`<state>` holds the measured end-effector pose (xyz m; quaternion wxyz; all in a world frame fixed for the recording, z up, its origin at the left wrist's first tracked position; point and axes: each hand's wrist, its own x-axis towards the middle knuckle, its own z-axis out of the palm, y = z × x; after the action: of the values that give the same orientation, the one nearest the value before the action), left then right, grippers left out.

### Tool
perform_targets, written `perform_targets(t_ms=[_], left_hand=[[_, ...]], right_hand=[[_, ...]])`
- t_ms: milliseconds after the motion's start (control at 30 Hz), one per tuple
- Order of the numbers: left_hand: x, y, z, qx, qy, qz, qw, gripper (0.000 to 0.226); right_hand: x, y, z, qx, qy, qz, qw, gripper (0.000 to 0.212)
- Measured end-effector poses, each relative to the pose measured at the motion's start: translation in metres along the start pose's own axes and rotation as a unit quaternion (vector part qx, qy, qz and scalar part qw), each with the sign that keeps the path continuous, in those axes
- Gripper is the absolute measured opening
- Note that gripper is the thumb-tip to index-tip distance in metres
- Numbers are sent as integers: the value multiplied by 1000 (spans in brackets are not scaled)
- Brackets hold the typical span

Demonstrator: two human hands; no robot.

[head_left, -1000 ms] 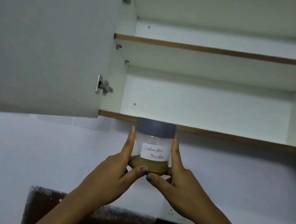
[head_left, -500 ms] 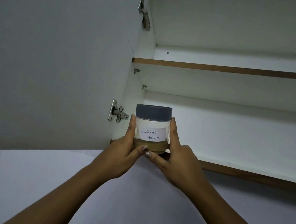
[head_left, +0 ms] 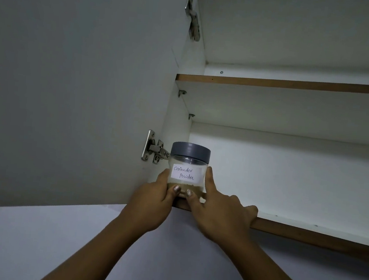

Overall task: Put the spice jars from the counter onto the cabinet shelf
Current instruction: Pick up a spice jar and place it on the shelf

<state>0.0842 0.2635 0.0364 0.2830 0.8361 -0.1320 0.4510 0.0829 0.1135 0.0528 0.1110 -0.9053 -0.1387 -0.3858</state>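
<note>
A clear spice jar (head_left: pixel 188 170) with a grey lid and a white label reading "Coriander Powder" stands upright at the left front corner of the lower cabinet shelf (head_left: pixel 306 232). Brown powder fills its bottom. My left hand (head_left: pixel 155 199) holds the jar's left side, thumb at its base. My right hand (head_left: pixel 215 208) holds the right side, index finger up along the wall and thumb at the base; its outer fingers lie on the shelf's wooden edge. The jar's underside is hidden behind my thumbs.
The open white cabinet door (head_left: pixel 75 82) hangs at the left on metal hinges (head_left: pixel 153 152). An upper shelf (head_left: pixel 287 84) runs above. The lower shelf stretches bare to the right. A pale wall (head_left: pixel 31 244) lies below the cabinet.
The jar rose from below the cabinet to the lower shelf's left front corner. Both hands kept hold of it, and my right hand's outer fingers came to lie on the shelf edge.
</note>
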Motion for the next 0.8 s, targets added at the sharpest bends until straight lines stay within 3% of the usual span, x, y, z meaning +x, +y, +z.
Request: perform_targets(t_ms=[300,500,633,800], left_hand=[[12,-6,4,60,-11,-58,996,41],[17,-5,6,131,-27,-83,987,56],[15,-5,4,99,-37,-110,988,58],[3,1,2,151,-86,-118,978,82]], right_hand=[[3,-14,20,-37,52,22,998,69],[1,-16,21,-51,47,36,997,70],[-4,-18,18,-50,45,35,997,79],[-9,-13,11,-51,6,3,999,89]])
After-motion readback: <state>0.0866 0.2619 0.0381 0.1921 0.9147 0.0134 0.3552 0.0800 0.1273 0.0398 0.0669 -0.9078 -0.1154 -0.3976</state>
